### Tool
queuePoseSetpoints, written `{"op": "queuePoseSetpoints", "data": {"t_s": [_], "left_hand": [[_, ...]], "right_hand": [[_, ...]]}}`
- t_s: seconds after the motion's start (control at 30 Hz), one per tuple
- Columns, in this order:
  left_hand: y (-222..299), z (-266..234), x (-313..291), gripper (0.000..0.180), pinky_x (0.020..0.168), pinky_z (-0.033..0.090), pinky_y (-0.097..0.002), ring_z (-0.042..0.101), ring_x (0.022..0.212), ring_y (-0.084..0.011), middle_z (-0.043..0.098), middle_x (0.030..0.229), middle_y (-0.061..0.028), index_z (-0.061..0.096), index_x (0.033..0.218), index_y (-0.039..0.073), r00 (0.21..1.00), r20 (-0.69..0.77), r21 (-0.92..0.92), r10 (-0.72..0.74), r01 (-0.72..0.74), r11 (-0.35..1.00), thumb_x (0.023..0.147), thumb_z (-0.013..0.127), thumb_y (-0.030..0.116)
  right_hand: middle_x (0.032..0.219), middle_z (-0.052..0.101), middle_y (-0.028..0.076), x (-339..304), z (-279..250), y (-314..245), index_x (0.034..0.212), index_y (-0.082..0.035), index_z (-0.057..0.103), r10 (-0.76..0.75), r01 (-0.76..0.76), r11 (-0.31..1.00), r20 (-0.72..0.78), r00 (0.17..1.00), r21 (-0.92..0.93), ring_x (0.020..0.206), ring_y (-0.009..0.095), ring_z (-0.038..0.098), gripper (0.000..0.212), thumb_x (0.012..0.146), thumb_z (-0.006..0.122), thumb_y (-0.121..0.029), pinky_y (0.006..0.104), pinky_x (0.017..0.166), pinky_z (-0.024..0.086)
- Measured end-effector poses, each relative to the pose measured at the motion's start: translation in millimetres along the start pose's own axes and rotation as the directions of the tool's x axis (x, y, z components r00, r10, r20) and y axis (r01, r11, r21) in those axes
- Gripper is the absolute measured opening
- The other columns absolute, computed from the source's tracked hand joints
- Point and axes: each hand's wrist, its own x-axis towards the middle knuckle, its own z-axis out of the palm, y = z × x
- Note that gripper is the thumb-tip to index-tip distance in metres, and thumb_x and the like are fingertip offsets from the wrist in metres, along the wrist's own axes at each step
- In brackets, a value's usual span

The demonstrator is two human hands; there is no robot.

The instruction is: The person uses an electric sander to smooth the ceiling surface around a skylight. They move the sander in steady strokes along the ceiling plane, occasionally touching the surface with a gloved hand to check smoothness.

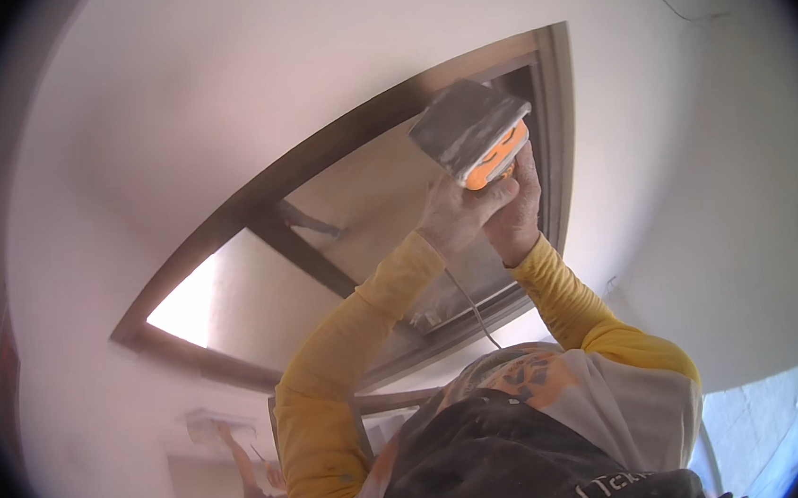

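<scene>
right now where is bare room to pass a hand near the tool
Bare wall lies above the brown frame, and right of it below the wire. Crowded: the frame's right half, where the tool, left hand and right hand cluster.

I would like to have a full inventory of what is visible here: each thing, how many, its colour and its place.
handheld tool: one, orange with dark flat pad, in both hands
brown frame: one, brown, behind the tool
wall: off-white, around the frame
thin cord: one, greyish, below the hands
loose wire: one, dark, upper right
another person: one, lower left, an arm raised
flat object: one, pale, near that person's raised hand; kind unclear
bluish surface: one, pale blue, lower right
shirt: one, light, yellow sleeves, lower centre
black cloth: one, over the shirt
left hand: one, dusty, at the tool
right hand: one, dusty, at the tool
</scene>
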Motion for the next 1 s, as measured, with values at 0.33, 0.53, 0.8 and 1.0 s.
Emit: {"op": "queuePoseSetpoints", "data": {"t_s": [0.33,0.53,0.8,1.0], "left_hand": [[-16.8,53.2,124.5,0.055,0.099,0.053,-0.0336,0.062,0.124,-0.0169,0.068,0.133,-0.0057,0.063,0.138,0.007,0.951,0.168,-0.179,-0.259,0.288,0.941,0.094,0.081,0.035],[-35.6,72.1,174.2,0.055,0.103,0.054,-0.0326,0.062,0.126,-0.0169,0.065,0.137,-0.0054,0.059,0.141,0.006,0.916,0.183,-0.126,-0.356,0.381,0.916,0.094,0.081,0.025],[-44.6,71.5,200.9,0.052,0.099,0.054,-0.0314,0.063,0.125,-0.0164,0.066,0.136,-0.0054,0.061,0.139,0.006,0.942,0.199,-0.136,-0.27,0.3,0.944,0.094,0.081,0.024],[-51.8,63.7,202.8,0.068,0.099,0.053,-0.0347,0.068,0.118,-0.0214,0.07,0.131,-0.0121,0.065,0.137,0.007,0.962,0.166,-0.103,-0.218,0.236,0.966,0.089,0.078,0.053]], "right_hand": [[0.129,0.063,0.005,81.4,-38.1,-61.5,0.138,-0.009,0.054,-0.26,0.261,0.965,-0.123,0.958,-0.009,0.121,0.019,0.061,0.04,0.111,0.042,-0.037,0.0361,0.104,0.05],[0.13,0.066,0.008,125.5,-62.6,-83.2,0.136,-0.007,0.056,-0.224,0.247,0.966,-0.227,0.948,0.074,0.118,0.024,0.064,0.041,0.11,0.041,-0.036,0.0392,0.104,0.052],[0.126,0.069,0.009,150.7,-65.0,-93.1,0.132,-0.006,0.059,-0.309,0.309,0.951,-0.126,0.943,-0.021,0.113,0.024,0.067,0.04,0.111,0.039,-0.034,0.0404,0.1,0.055],[0.125,0.069,0.008,152.4,-49.9,-90.0,0.132,-0.006,0.058,-0.258,0.264,0.964,-0.136,0.956,0.028,0.112,0.024,0.067,0.04,0.111,0.038,-0.034,0.0403,0.099,0.055]]}}
